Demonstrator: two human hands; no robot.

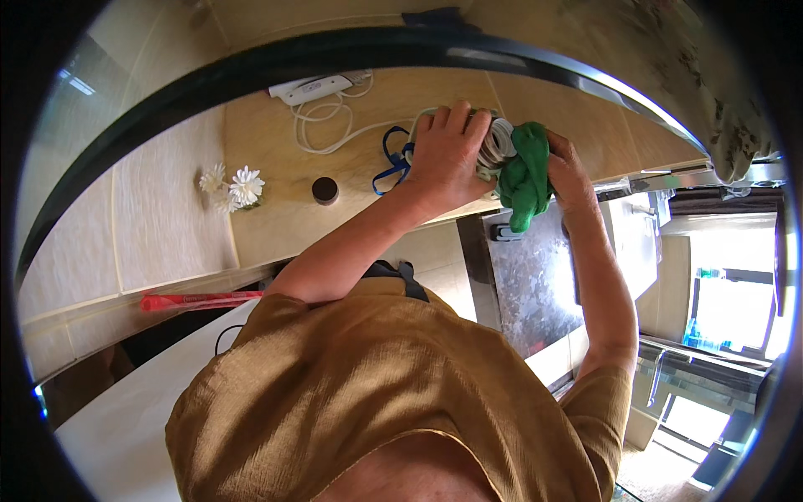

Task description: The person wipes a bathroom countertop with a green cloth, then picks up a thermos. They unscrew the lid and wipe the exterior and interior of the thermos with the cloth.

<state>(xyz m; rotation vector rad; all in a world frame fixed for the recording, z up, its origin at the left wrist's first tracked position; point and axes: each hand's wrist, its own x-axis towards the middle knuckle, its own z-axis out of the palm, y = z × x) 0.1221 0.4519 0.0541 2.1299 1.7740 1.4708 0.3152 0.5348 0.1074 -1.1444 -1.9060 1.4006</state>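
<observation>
My left hand [448,157] grips a pale object that the hand mostly covers, so its kind is unclear. A white ringed part [500,139] of it shows between my two hands. My right hand [568,166] holds a bunched green cloth [527,172] against that ringed end, and part of the cloth hangs down. A blue strap [392,166] loops out beside my left wrist. On the beige tiled ledge [279,219] beneath stands a small round dark brown cap or lid [325,191], apart from both hands.
A white power strip [317,90] lies at the back, its white cable [326,150] running towards my left hand. White flowers [244,186] stand at the left. A curved black edge [351,47] spans the back. Below the ledge are a red tube [201,300] and a dark mottled surface [533,276].
</observation>
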